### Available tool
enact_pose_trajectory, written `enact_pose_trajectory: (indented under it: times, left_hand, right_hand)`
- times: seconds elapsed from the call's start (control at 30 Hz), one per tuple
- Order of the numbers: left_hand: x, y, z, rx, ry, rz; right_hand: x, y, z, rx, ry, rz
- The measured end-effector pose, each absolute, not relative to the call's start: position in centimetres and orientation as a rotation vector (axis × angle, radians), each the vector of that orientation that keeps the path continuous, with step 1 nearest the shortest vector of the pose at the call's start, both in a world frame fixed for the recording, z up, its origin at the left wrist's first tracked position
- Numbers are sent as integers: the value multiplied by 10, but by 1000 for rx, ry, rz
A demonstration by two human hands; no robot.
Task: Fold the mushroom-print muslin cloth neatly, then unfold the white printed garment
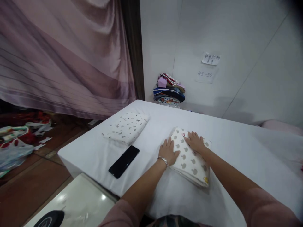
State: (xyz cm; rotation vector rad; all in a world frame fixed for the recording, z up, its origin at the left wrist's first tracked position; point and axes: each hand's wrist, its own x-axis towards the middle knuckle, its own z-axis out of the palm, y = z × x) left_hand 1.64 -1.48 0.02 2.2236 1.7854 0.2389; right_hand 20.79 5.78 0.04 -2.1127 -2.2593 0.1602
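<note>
A folded white cloth (183, 156) with grey-brown motifs lies on the white-covered table (163, 118) in front of me. My left hand (168, 152), a silver bracelet at its wrist, lies flat against the left edge of this cloth with fingers stretched out. Over its upper right part rests my right hand (195, 143), also with fingers extended and palm down. Neither hand grips the fabric. Farther left lies a second folded white cloth (129, 127) with small dark prints, and nearer to me a black smartphone (124, 161).
Stacked folded fabrics (169, 90) stand behind the table by the wall. A pink curtain (78, 56) hangs at the left. Bags and scraps (21, 142) lie on the tiled floor. At the lower left is a pale glossy surface (82, 198) with a black round object (50, 219).
</note>
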Motion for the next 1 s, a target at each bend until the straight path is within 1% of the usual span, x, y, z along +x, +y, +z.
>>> enact_pose_trajectory:
  times: [0.1,0.2,0.37,0.53,0.6,0.73,0.8,0.9,1.0]
  left_hand:
    - [17,-18,-4,2241,1816,234]
    - [18,-19,-4,2254,1831,235]
    - [18,-18,-7,2268,1820,367]
    - [16,-18,-8,2254,1783,415]
    - [15,-18,-7,2242,1772,413]
    - [15,-18,-5,2217,1762,391]
    - [16,-18,-4,2206,1765,370]
    - [18,-19,-1,2174,1784,359]
    - [21,-21,7,2098,1799,366]
  right_hand:
    - [186,60,6,-1982,-2307,112]
    - [172,60,-3,-1890,-2403,98]
    - [169,60,-15,-1866,-2421,87]
    - [174,48,0,-1900,-2442,181]
    - [186,32,2,-1947,-2427,148]
    - [231,-12,-8,-2142,-2082,54]
    - [251,-33,-18,-2156,-1824,182]
    - [262,-55,-30,-2079,-1488,479]
    - [260,-61,-38,-1943,-1343,608]
